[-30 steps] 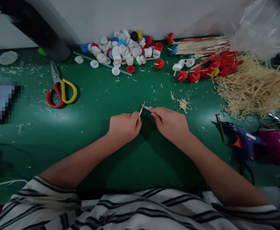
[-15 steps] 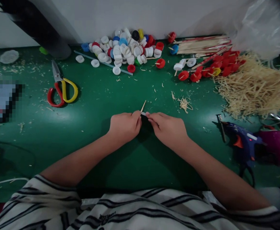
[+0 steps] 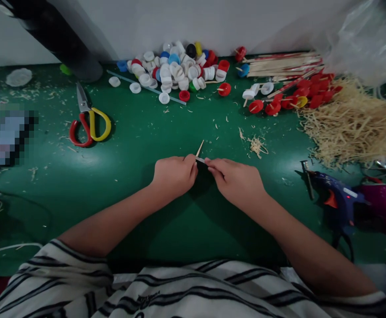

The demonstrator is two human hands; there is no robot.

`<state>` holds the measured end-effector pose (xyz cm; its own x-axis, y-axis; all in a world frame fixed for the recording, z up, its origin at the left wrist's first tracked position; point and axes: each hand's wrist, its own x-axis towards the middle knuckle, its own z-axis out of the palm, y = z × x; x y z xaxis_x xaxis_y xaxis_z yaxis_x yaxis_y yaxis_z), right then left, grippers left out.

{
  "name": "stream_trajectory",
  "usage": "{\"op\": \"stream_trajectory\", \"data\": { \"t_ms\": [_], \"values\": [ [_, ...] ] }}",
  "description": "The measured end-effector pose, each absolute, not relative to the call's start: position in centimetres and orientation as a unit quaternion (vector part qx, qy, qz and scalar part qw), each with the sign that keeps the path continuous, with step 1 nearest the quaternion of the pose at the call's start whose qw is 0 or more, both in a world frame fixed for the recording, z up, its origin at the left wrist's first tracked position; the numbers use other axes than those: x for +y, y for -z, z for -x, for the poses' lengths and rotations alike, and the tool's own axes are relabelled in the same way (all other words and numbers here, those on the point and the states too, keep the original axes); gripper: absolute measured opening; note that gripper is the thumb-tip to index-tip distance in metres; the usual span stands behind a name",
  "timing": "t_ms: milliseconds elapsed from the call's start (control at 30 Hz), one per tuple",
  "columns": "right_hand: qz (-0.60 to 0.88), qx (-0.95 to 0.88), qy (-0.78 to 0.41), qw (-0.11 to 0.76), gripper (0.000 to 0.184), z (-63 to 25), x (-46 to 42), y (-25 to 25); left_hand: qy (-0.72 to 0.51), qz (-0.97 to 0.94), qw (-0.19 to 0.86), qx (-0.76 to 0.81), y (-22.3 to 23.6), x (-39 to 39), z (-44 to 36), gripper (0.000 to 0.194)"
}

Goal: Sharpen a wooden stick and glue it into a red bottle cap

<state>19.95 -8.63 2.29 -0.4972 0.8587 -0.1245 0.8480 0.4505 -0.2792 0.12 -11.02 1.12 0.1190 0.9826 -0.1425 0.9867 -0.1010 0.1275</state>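
My left hand (image 3: 175, 176) is closed around a thin wooden stick (image 3: 200, 148), whose pointed end sticks up past the thumb; its lower part is hidden in the fist. A narrow pale grey strip (image 3: 200, 159), perhaps a blade, spans the small gap between my hands and meets the stick at the left thumb. Its other end is pinched between the thumb and fingers of my right hand (image 3: 238, 179). Beyond the hands, a small clump of wood shavings (image 3: 257, 145) lies on the green tabletop (image 3: 146, 132).
Scissors (image 3: 90, 119) with red and yellow handles lie at the left, near a phone (image 3: 5, 137). Bottle caps (image 3: 176, 73) are heaped at the back. Red caps on sticks (image 3: 292, 101) and a pile of shavings (image 3: 354, 123) lie right, above a blue glue gun (image 3: 338, 196).
The view has shifted slightly, so everything sits a little further right. A bit more of the grey strip shows between my hands. Both grips are unchanged.
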Motion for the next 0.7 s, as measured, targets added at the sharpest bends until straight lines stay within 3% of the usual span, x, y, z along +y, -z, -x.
{"op": "stream_trajectory", "data": {
  "t_ms": [700],
  "values": [
    [0.492,-0.857,-0.153,0.023,0.043,-19.2,-7.6,-2.0,0.041,-0.732,0.097,0.674,-1.5,-10.7,-0.4,0.045]
  ]
}}
